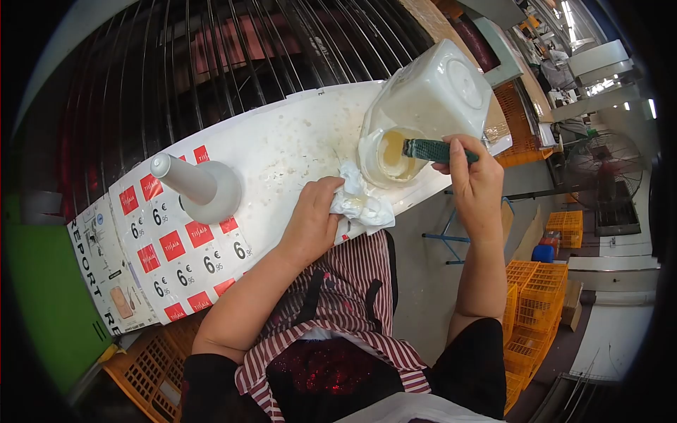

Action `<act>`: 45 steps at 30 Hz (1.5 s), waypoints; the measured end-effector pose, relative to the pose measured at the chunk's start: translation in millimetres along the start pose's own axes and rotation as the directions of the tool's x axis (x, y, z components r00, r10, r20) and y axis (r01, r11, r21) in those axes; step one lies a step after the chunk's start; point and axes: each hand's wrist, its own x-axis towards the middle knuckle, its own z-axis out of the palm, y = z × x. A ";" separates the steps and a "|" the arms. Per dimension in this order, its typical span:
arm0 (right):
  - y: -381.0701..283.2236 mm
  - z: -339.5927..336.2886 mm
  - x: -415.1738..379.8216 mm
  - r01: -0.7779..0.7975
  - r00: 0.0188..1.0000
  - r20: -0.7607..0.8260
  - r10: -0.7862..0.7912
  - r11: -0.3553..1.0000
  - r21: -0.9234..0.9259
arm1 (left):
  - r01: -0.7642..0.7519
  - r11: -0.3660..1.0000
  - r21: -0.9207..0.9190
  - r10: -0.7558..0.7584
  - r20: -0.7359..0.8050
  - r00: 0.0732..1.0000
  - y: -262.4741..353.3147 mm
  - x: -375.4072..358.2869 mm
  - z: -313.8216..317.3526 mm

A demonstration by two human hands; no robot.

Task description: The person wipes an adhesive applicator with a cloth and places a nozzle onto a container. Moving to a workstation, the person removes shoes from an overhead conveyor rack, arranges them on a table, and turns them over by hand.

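Now brush (431,149) in tilted jar (430,106)

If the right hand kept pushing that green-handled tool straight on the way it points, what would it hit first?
Most likely the yellowish stuff inside the white tub, since the green-handled tool in the right hand already points into its opening. How deep it reaches is unclear.
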 end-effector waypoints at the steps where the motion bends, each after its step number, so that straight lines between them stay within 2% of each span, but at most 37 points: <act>1: 4.6 0.9 -0.4 0.005 1.000 0.013 -0.004 1.000 -0.027 | 0.000 1.000 0.000 0.000 0.000 1.000 0.0 0.0 0.1; 6: 15.9 5.0 -3.5 0.057 0.995 0.084 -0.047 0.991 -0.121 | -0.001 1.000 -0.004 0.001 -0.007 1.000 -0.3 -0.2 0.6; 8: 20.2 5.6 -3.1 0.188 0.975 0.161 -0.155 0.958 -0.217 | 0.002 1.000 -0.001 -0.002 -0.003 1.000 0.2 -0.1 0.2; 12: 10.3 1.3 -7.1 0.180 0.967 0.215 -0.135 0.962 -0.204 | 0.008 1.000 0.001 -0.008 0.005 1.000 1.0 0.6 -0.9; 14: 2.2 -3.6 -10.2 0.056 0.979 0.199 -0.039 0.995 -0.081 | 0.014 1.000 -0.001 -0.014 0.006 1.000 0.8 0.5 -0.7; 18: -2.1 -10.9 -13.1 0.078 0.987 0.144 -0.077 0.997 0.004 | 0.036 0.999 -0.016 -0.036 0.010 0.999 0.4 0.4 0.3; 28: 11.2 -22.8 -22.0 -0.069 0.997 -0.023 0.076 0.972 0.224 | 0.018 1.000 -0.014 -0.018 -0.012 1.000 -0.7 -0.5 0.4; 34: 37.2 -17.5 -31.1 -0.121 0.975 -0.124 0.185 0.906 0.405 | 0.056 0.997 -0.044 -0.056 -0.005 0.998 -1.8 -1.3 1.3; 36: 45.0 -16.3 -33.2 -0.158 0.949 -0.145 0.279 0.822 0.547 | 0.065 0.996 -0.058 -0.065 -0.002 0.998 -2.1 -0.6 1.6; 42: 40.0 -21.3 -36.8 -0.078 0.939 -0.202 0.278 0.745 0.663 | 0.102 0.993 -0.054 -0.102 0.001 0.995 -0.9 0.2 0.1; 45: 30.6 -27.9 -34.4 -0.050 0.940 -0.222 0.259 0.747 0.663 | 0.100 0.994 -0.052 -0.101 -0.009 0.995 -4.0 -0.6 2.0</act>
